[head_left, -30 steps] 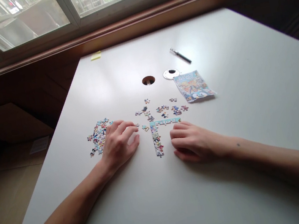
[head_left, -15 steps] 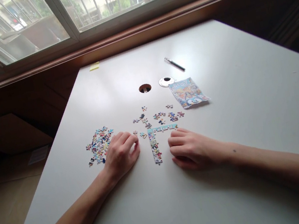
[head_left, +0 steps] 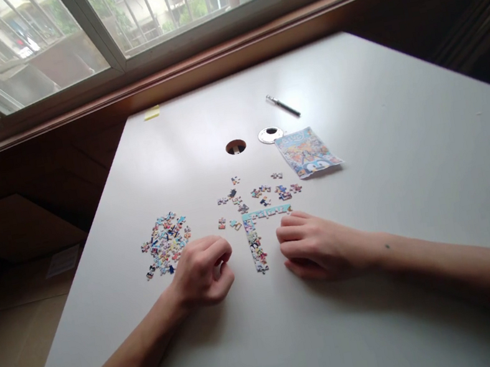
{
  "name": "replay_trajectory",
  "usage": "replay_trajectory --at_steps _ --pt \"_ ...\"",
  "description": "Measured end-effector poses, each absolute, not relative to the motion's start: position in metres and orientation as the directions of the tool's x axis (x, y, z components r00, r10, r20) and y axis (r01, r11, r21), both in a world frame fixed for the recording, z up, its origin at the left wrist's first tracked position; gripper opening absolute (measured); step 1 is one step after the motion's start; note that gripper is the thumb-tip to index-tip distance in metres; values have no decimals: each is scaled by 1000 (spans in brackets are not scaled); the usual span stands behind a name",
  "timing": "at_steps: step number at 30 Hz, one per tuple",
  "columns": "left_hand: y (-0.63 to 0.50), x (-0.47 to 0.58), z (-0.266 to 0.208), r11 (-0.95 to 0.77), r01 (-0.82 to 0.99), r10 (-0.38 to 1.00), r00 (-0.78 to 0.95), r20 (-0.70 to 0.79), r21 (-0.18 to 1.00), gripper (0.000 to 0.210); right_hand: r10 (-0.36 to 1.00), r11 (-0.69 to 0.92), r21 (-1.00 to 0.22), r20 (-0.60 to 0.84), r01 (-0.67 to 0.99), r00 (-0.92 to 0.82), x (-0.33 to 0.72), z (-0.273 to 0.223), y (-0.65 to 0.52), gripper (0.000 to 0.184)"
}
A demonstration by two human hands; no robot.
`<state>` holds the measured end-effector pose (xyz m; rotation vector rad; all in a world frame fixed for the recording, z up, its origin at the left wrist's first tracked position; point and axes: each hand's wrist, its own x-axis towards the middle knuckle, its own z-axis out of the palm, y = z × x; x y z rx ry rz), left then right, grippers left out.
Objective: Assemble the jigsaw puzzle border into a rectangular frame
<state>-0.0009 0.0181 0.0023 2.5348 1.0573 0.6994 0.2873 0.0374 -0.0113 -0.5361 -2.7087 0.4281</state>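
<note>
White tabletop (head_left: pixel 235 343) (one), bearing all else described. Two bare hands rest over its middle. The left hand (head_left: pixel 206 269) and the right hand (head_left: pixel 306 245) flank one L-shaped jigsaw border section (head_left: pixel 255 242), which lies flat between them: rightward of the left fingers, leftward of the right. Its corner is at the far left; one arm runs toward the person, the other crosswise to the right, ending just beside the right fingers, the nearer hand. Contact there cannot be determined. Left fingers are curled, the index bent toward the thumb; right fingers are bent downward, tips tucked from sight. Whether either hand grips a piece cannot be told.

One cartoon picture sheet (head_left: pixel 308 152) lies beyond the section, to the right. One heap of jigsaw pieces (head_left: pixel 165 245) lies left of the section, beyond the left hand; overlap prevents a count. Farther back: one black-barrelled pen (head_left: pixel 283 105), one round cable-hole cover (head_left: pixel 271 139) near the sheet's far left corner, one cable hole (head_left: pixel 235 147), and one yellow sticky note (head_left: pixel 151 112) at the far left corner. Smallest: loose jigsaw pieces (head_left: pixel 296 188), about fourteen, some touching, scattered beyond and left of the section.
</note>
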Motion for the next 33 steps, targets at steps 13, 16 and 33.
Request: replay_trajectory --at_steps 13,16,33 --pt "32 -4 5 -661 665 750 571 334 347 11 412 882 -360 270 305 -870 288 -14 38 20" --pt "53 -5 7 -568 801 808 501 311 186 16 409 883 -360 273 302 -871 288 -13 38 20" --pt "125 -3 15 -623 754 782 597 179 208 16 396 892 -341 276 296 -876 287 -13 40 22"
